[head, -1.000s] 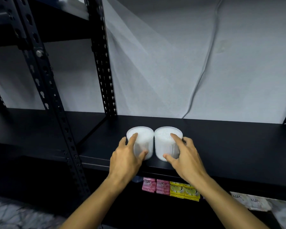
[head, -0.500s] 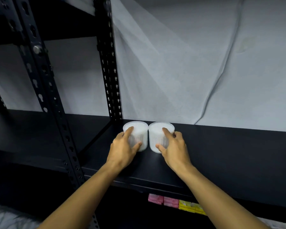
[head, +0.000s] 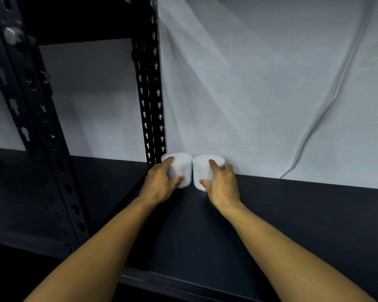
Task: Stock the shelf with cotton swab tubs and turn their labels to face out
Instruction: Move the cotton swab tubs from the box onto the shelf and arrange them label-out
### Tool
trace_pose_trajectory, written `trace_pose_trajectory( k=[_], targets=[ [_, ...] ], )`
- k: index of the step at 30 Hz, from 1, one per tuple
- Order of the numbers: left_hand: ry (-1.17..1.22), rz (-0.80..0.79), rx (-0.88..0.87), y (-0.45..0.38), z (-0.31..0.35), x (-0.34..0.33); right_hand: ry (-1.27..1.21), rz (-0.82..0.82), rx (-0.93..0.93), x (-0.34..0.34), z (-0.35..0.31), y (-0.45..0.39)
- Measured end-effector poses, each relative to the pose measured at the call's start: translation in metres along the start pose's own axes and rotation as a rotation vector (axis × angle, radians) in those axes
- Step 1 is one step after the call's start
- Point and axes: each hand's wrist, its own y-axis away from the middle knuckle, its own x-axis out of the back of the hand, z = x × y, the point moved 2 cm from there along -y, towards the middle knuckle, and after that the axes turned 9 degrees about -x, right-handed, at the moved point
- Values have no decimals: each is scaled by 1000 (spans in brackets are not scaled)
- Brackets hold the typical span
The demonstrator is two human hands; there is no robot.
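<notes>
Two white translucent cotton swab tubs stand side by side at the back of the black shelf [head: 292,214], against the white sheet. My left hand [head: 159,184] grips the left tub [head: 181,168], thumb on its front and fingers over its rim. Around the right tub [head: 202,171] curls my right hand [head: 223,186] in the same way. The tubs touch or nearly touch each other. No label shows on either tub from here.
A black perforated upright [head: 151,94] rises just behind the left tub. Another upright [head: 35,127] stands nearer at the left, with a second shelf bay [head: 20,192] beyond it. A white sheet [head: 271,94] hangs behind the shelf.
Both hands have slid the two tubs from the shelf's front edge to the back, up against the white sheet. The lower shelf's soap packets have dropped out of view.
</notes>
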Motion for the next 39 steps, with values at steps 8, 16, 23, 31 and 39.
trace_pose_trajectory(
  k=[8, 16, 23, 31, 39],
  targets=[
    [17, 23, 21, -26, -20, -6, -10, 40, -7, -19, -11, -24],
    [-10, 17, -2, -36, -26, -10, -1, 60, -8, -26, -12, -35],
    [-37, 17, -9, -40, -27, -13, 21, 65, 4, -26, -9, -37],
    [-50, -6, 3, -42, -26, -13, 48, 39, -2, -28, -8, -38],
    [-52, -7, 62, -30, -16, -1, 93, 19, -9, -10, -11, -31]
  ],
)
